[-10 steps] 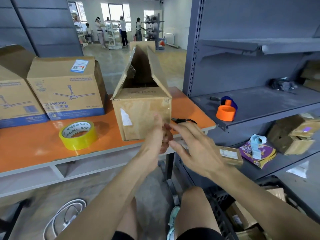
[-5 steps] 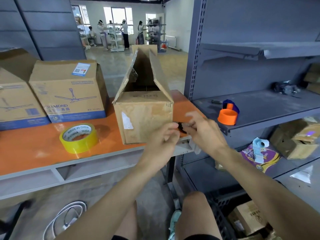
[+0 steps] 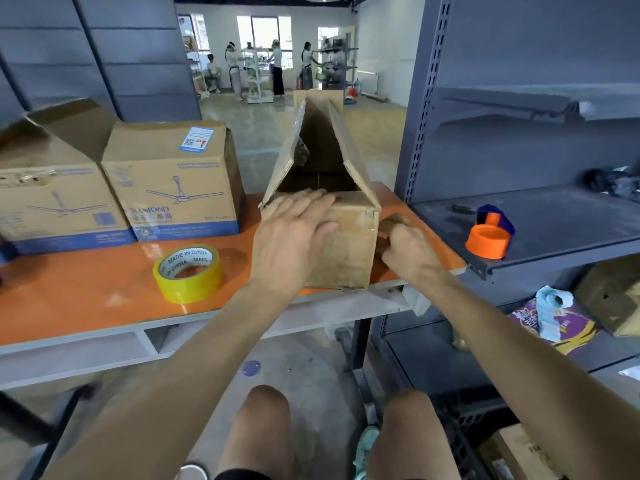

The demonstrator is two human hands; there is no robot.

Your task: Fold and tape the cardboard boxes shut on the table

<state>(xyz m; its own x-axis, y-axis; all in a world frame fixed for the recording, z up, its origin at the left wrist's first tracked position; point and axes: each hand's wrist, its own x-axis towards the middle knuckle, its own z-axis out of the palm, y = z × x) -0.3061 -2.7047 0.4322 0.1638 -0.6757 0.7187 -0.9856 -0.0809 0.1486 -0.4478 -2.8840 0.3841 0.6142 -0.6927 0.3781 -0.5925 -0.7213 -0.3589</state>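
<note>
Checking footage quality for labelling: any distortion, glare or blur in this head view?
Head view: wide-angle lens bows the shelving upright; far windows are blown out; soft glare lies on the orange tabletop by the yellow tape roll; the right hand looks slightly smeared.

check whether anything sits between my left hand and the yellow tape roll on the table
Nothing visible does. The tape roll lies flat on the orange table, left of the left hand, which rests flat on the open box. Only bare tabletop lies between them.
</note>
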